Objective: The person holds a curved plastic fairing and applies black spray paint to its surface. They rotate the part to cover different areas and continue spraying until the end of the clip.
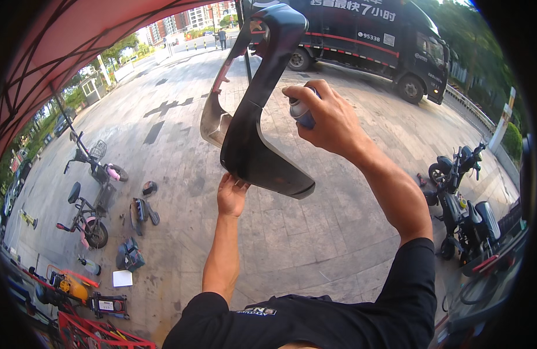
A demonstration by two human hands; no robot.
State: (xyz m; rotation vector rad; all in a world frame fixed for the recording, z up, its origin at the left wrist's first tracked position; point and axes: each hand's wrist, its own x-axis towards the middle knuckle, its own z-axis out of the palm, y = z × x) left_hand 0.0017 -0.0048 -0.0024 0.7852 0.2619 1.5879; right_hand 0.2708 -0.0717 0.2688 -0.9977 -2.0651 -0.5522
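Note:
A long, curved, glossy black panel stands raised in the upper middle, with a paler inner side at its left. My left hand grips its lower edge from below. My right hand is closed around a blue and silver spray can, index finger over the top, just right of the panel and pointed toward it. Whether spray is coming out, I cannot tell. A dark pole shows behind the panel's upper part; whether they touch, I cannot tell.
A black truck is behind, with a distant person. Electric bikes stand at left, scooters at right. Loose dark parts, a tool bag and yellow equipment lie on the paving. A red canopy hangs overhead.

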